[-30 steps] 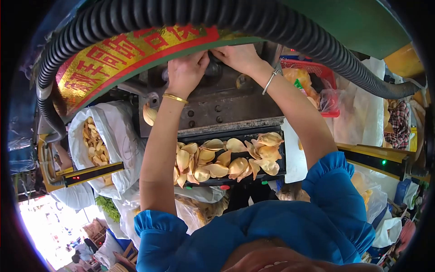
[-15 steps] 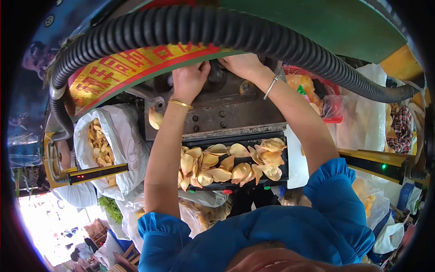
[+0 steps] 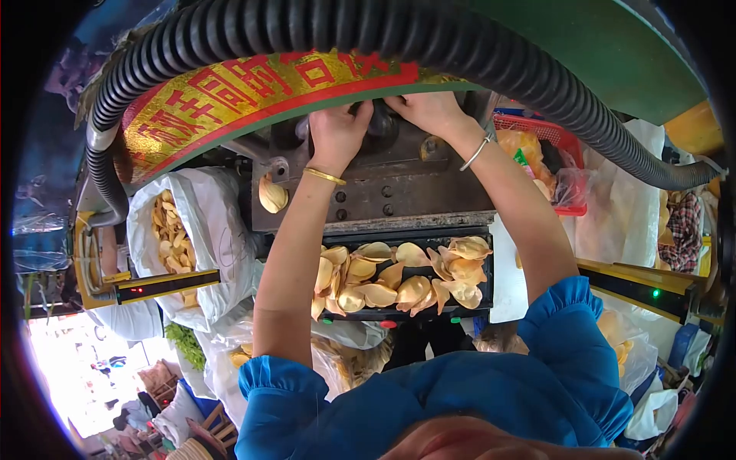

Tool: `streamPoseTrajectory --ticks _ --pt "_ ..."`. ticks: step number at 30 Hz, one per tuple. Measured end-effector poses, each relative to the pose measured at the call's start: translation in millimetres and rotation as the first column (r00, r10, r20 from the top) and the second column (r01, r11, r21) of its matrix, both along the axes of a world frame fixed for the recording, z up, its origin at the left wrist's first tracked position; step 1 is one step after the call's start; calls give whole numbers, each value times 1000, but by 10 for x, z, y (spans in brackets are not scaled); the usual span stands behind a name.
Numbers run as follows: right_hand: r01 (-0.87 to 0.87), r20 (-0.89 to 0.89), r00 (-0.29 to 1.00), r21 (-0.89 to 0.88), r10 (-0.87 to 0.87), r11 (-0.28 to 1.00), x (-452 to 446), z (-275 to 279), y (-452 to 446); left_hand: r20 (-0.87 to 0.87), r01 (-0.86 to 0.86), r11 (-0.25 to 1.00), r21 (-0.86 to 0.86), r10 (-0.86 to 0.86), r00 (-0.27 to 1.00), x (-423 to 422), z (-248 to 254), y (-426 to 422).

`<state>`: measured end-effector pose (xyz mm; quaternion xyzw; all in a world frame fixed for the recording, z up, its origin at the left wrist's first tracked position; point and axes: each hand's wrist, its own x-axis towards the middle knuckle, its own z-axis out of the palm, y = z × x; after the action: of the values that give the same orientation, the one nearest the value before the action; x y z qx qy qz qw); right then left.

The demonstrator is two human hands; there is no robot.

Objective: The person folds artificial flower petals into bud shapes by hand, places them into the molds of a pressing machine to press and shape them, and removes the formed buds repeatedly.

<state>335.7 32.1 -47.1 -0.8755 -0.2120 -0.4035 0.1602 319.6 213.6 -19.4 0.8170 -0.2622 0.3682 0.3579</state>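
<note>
My left hand [image 3: 337, 138] reaches under the green edge of a machine, its thumb up and its fingers curled. Beside it, my right hand [image 3: 433, 113] has its fingers bent inward, the tips largely covered by the same edge. Whatever lies between the fingers is hidden. Both hands are over a dark metal block [image 3: 368, 184] with bolt holes, near a dark rounded part [image 3: 377, 130]. On the block's left side rests one pale tan, curved shell-like piece [image 3: 273, 196]. Several similar pieces [image 3: 414, 291] lie heaped on a black ledge [image 3: 399, 313] below my wrists.
A black ribbed hose [image 3: 322, 34] arches over the work. Bars with lights [image 3: 165, 289] [image 3: 632, 287] flank me. A white sack [image 3: 215, 222] of tan pieces stands left, a red basket [image 3: 571, 146] right. Red and green buttons [image 3: 388, 324] line the ledge's front.
The whole view has shifted slightly, so the machine and ledge appear a little further right. My hands stay in the same place at the block, in nearly the same pose.
</note>
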Motion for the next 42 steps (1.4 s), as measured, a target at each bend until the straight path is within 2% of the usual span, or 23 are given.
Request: streamPoseTrajectory --ticks 5,11,16,20,26,30,31,35,40,42 --pt "1 46 999 -83 3 997 -11 78 29 80 -122 985 124 113 990 29 -40 -5" --pt "-63 79 994 -77 69 995 -18 63 32 73 -118 985 130 109 991 17 -55 -33" --pt "-160 14 987 79 159 984 -76 112 55 -15 -102 983 150 105 994 -16 25 -38" --pt "-87 -224 971 -28 79 996 -109 134 41 -165 15 997 78 -1 986 -82 68 -9" --pt "-58 -409 912 -73 24 996 -152 365 83 -231 2 997 73 15 973 -128 118 47" --pt "-182 -452 870 75 196 980 -207 418 85 -272 -65 968 -243 -3 962 -503 269 62" --pt "-186 -455 867 79 201 979 -175 356 77 -276 -71 968 -240 2 961 -599 250 68" --pt "-267 -287 925 -28 248 963 190 -32 54 -415 -90 927 -363 -75 907 -941 54 91" --pt "-175 -436 895 -158 90 972 -46 290 106 -428 -61 920 -388 -122 895 -1198 -17 113" --pt "-176 -371 922 -143 112 974 -15 322 117 -422 -62 916 -395 -121 899 -1246 -8 163"
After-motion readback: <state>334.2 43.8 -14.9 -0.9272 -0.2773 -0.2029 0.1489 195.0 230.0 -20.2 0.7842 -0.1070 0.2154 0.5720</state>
